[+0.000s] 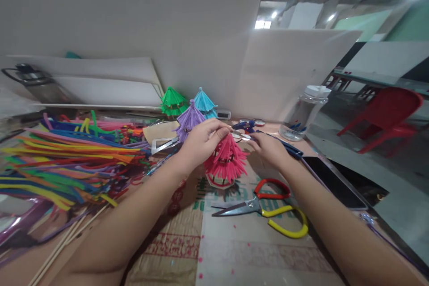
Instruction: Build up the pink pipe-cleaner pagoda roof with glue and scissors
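A bright pink, tiered model pagoda (226, 161) made of fuzzy craft stems stands on an octagonal base before me. My left hand (209, 139) is closed around its peak, the fingertips covering the top. To the right, my right hand (268, 148) is closed, with a thin, partly metallic thing between its fingertips reaching toward the peak; its kind is too small to make out. Scissors (253, 206) with one red and one yellow handle lie open just in front of the pagoda. Behind it stand purple (190, 118), green (172, 102) and blue (205, 103) fuzzy-stem roofs.
Bundles of coloured craft stems (77, 161) cover the left side, near thin wooden sticks (69, 241). A clear plastic jar (303, 114) and a dark phone (330, 181) lie right. A blue glue gun (244, 125) rests behind my hands. White boards (134, 13) wall the back.
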`<state>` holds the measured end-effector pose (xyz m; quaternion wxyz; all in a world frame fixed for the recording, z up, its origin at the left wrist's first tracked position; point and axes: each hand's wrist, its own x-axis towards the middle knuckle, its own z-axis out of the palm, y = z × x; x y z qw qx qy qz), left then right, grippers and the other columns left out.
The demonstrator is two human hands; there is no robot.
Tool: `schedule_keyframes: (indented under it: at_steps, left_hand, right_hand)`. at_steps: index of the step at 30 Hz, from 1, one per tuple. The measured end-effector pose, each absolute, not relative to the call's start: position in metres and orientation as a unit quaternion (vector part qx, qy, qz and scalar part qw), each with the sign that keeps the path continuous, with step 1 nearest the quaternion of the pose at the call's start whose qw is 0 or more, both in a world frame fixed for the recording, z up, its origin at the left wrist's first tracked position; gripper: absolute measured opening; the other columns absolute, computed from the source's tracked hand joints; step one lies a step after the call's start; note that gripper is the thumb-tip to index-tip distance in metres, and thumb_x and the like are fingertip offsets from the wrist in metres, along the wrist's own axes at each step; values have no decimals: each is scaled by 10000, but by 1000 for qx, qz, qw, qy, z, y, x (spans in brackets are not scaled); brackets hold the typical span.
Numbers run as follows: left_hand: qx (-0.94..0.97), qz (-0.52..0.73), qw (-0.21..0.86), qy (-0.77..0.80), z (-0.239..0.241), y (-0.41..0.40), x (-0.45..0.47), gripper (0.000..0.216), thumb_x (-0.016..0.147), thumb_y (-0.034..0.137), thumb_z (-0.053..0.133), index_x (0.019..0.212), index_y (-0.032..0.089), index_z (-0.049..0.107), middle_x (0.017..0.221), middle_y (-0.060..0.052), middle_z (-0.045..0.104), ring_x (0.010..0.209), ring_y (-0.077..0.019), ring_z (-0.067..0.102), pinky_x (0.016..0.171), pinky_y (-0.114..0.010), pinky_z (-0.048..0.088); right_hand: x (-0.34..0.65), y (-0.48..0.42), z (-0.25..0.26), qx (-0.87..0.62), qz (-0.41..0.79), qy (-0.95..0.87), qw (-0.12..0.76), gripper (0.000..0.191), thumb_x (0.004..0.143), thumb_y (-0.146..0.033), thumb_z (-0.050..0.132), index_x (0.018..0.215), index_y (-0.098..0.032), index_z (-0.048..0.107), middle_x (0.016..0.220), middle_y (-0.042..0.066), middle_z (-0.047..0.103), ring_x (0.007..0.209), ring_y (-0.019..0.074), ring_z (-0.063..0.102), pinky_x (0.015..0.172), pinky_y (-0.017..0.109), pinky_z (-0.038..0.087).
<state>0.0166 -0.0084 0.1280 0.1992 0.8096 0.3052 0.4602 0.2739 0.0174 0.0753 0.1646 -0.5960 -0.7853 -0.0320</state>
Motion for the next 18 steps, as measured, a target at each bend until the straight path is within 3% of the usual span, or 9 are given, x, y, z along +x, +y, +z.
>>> schedule_keyframes:
  at_steps: [3, 9, 13, 18]
  left_hand:
    - [812, 450, 202, 313, 138, -11, 6, 270, 973, 296, 479, 999, 147, 702, 1060, -83, 717, 1021, -187, 637, 928, -285, 451]
    - [782, 446, 184, 394, 162, -24, -37, 385, 945, 469, 508, 813, 142, 661, 810, -28, 689, 797, -163, 619, 742, -235, 439]
    - [788, 355, 138, 484, 158, -32, -68, 380, 916, 482, 513, 831, 155, 686, 773, -11, 691, 708, -159, 592, 633, -231, 402]
    - [781, 228, 100, 573, 129, -45, -96, 296, 898, 336, 488, 978, 178, 725, 911, -45, 752, 852, -207, 677, 738, -259, 474]
  right_hand:
    - [277, 21, 57, -573, -9, -805, 153, 288, 966, -332, 512, 1119, -182, 705, 1078, 112, 741, 959, 220, 669, 821, 285, 465]
    - [285, 25, 41, -532, 14, -833, 149, 306, 936, -340, 572, 1178, -193, 687, 1260, 114, 678, 1147, 236, 606, 987, 343, 433]
    - [289, 29, 40, -525, 28, -836, 157, 288, 924, -359, 587, 1132, -202, 711, 1239, 111, 690, 1129, 245, 617, 974, 347, 443]
    - [293, 22, 41, -550, 34, -813, 187, 337, 925, -384, 568, 1128, -159, 716, 1148, 149, 720, 1016, 254, 663, 876, 324, 478]
